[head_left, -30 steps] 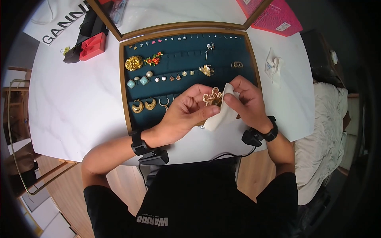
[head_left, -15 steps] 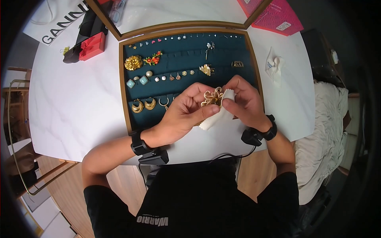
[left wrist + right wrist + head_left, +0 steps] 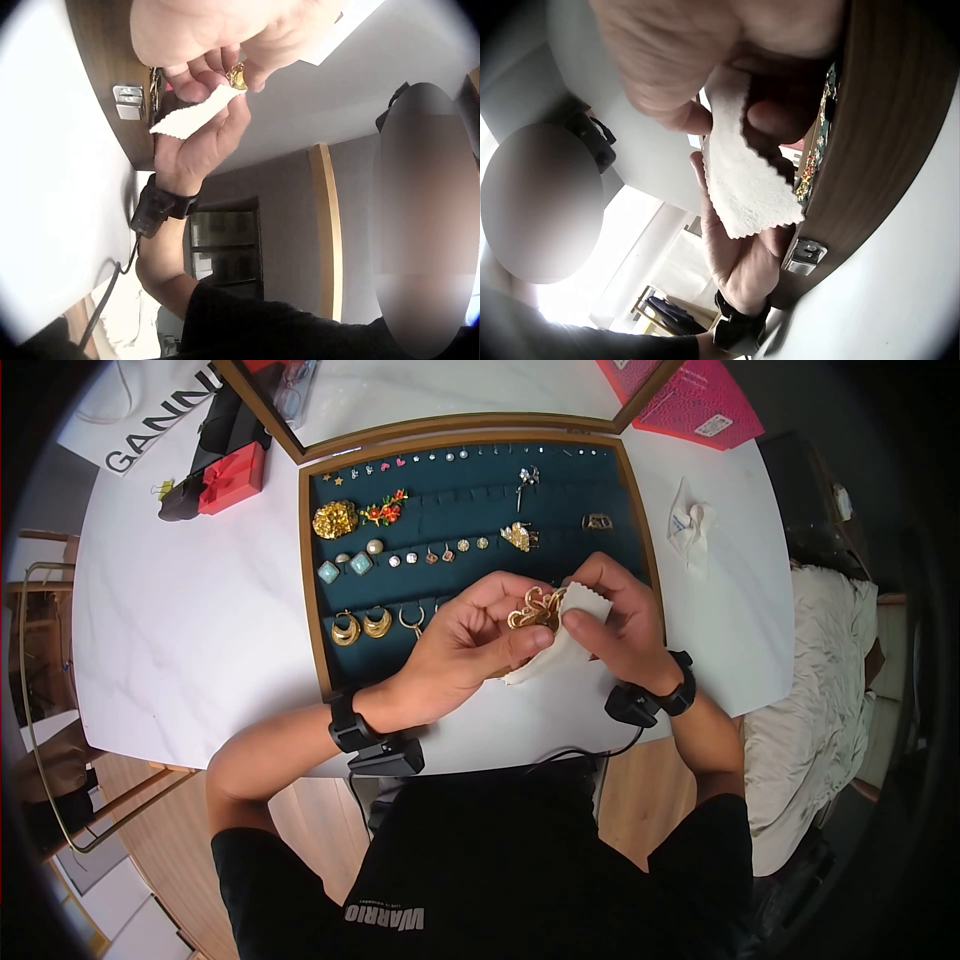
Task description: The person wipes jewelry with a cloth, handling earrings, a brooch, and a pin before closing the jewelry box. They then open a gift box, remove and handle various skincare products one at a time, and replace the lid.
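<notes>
My left hand [image 3: 465,638] pinches a gold, flower-shaped ornament [image 3: 533,608] with open wire-like loops between thumb and fingers. Pinched in my right hand [image 3: 628,622] is a cream cloth [image 3: 754,191] with zigzag-cut edges, laid against the ornament's right side and hanging down below it. Both hands are close together over the front part of a wooden jewellery box [image 3: 313,580] with a dark teal lining. In the left wrist view a bit of the gold ornament [image 3: 237,76] shows just above the cloth; in the right wrist view the cloth hides it.
The box's framed lid [image 3: 450,430] stands open at the back. Rows inside hold earrings, a gold brooch [image 3: 335,519] and turquoise pieces [image 3: 361,563]. A red gift box [image 3: 232,478] lies left, a crumpled white wrapper [image 3: 690,525] right, and a pink box [image 3: 695,405] at the back right.
The right hand and cloth have shifted slightly against the ornament, the cloth's upper edge folding down and then spreading out again to the right. The ornament has turned a little in the left hand's fingers.
</notes>
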A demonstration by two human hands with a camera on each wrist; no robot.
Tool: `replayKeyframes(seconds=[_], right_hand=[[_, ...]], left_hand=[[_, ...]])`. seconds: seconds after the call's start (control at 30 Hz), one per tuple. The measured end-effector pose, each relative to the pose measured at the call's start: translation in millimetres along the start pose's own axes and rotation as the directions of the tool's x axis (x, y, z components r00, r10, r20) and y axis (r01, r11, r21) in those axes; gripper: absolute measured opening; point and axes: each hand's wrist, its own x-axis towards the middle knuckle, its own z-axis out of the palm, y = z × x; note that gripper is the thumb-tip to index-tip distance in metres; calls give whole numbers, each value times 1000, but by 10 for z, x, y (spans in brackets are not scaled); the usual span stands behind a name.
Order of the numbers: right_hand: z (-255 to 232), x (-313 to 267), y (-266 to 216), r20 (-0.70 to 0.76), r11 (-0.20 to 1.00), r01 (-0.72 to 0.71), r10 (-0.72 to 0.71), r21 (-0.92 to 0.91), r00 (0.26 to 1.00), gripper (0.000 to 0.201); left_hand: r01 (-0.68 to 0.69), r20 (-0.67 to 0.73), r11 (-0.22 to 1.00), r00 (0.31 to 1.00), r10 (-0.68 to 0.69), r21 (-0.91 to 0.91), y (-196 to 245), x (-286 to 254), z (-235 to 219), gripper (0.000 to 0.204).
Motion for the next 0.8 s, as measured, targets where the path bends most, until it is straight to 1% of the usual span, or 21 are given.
replayKeyframes(seconds=[0.03,0.07,0.13,0.17,0.2,0.23,0.27,0.33,0.37,0.4,0.43,0.47,0.53,0.57,0.63,0.67,0.73,0.8], right_hand=[[8,1,17,-8,999,50,-50,-2,999,14],[13,4,44,-8,999,49,-49,-2,999,14],[10,29,79,2,987,162,-162,3,987,12],[4,25,66,2,987,163,-163,3,987,12],[-3,3,50,-1,997,68,-68,45,998,12],[-3,-27,54,0,996,-31,31,89,1000,13],[-7,-36,55,0,995,-33,33,89,999,13],[-20,-33,43,18,997,-77,76,21,997,14],[-19,-22,37,17,997,-76,75,20,997,14],[-6,-11,38,3,1000,-30,30,10,1000,15],[10,-10,43,-11,1000,15,-15,0,1000,16],[23,-9,47,-12,1000,14,-14,0,1000,16],[37,4,44,-1,998,59,-59,34,998,18],[31,5,44,-1,998,59,-59,34,998,18],[14,11,49,4,997,67,-67,-42,998,20],[17,3,53,4,997,66,-66,-42,998,20],[32,-31,60,-32,998,25,-27,-63,999,22],[33,-44,46,-30,997,5,-7,-75,1000,23]], left_hand=[[-10,6,1000,1000,10,-13,-13,1,-2,30],[-21,11,999,1000,21,-26,-22,-1,-4,31],[-27,28,999,999,27,-17,-2,-1,-18,32],[-33,48,999,998,34,-7,12,2,-21,32],[-34,48,999,998,34,-6,16,9,-10,32],[-35,14,999,999,35,5,-2,8,9,33],[-36,-21,999,999,37,16,-12,4,23,33],[-29,-18,999,999,30,22,-15,-3,24,33],[-23,-14,999,1000,23,30,-9,2,24,33],[-23,-13,999,1000,23,31,-10,9,22,33],[-49,-11,998,999,50,41,-22,12,20,34],[-75,-8,996,997,75,50,-37,9,18,35],[-61,-12,997,998,62,48,-36,-7,10,37],[-49,-15,998,999,50,48,-25,-9,10,38],[-41,-3,999,999,41,30,-1,-4,19,38],[-32,8,999,999,32,11,-6,-10,19,38],[-47,31,999,998,46,16,-28,-10,-12,37],[-64,57,998,996,63,22,-22,-4,-12,37]])
